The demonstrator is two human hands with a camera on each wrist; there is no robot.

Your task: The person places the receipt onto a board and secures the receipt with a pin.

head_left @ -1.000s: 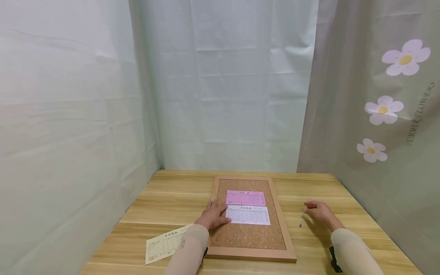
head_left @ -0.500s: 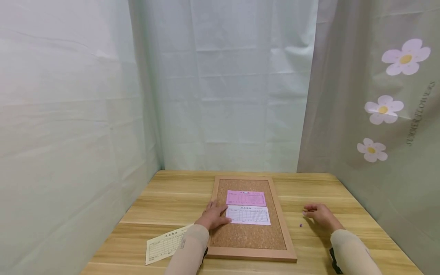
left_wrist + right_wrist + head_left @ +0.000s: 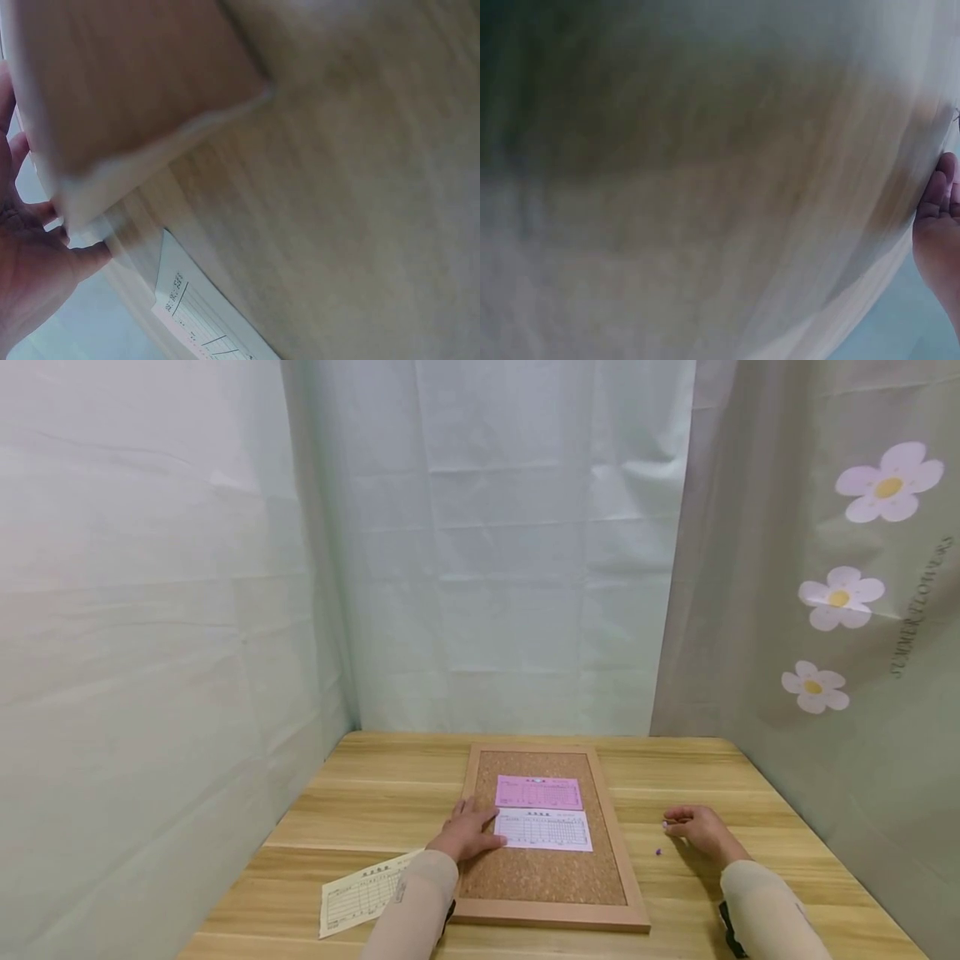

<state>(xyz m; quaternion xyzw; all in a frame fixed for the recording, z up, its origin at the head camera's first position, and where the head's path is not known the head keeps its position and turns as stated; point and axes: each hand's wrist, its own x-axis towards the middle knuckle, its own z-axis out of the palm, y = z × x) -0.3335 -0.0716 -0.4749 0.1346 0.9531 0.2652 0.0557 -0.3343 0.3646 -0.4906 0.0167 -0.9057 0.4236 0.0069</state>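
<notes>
My left hand rests on the left side of a cork board with a wooden frame. Its fingers are spread, and thumb and forefinger touch the left edge of a white printed slip. Directly above that slip lies a pink slip, with a small pale spot at its top edge. To the right of the board, my right hand pinches a tiny whitish pushpin between thumb and fingers, low over the table. Close by on the wood sits a purple pushpin.
A yellow printed slip lies on the wooden table left of the board, partly covered by my left sleeve. Pale curtains enclose the table at the back and both sides.
My right hand has dropped slightly, and its fingers have closed on the whitish pushpin. The left hand stays in place on the board and slip.
</notes>
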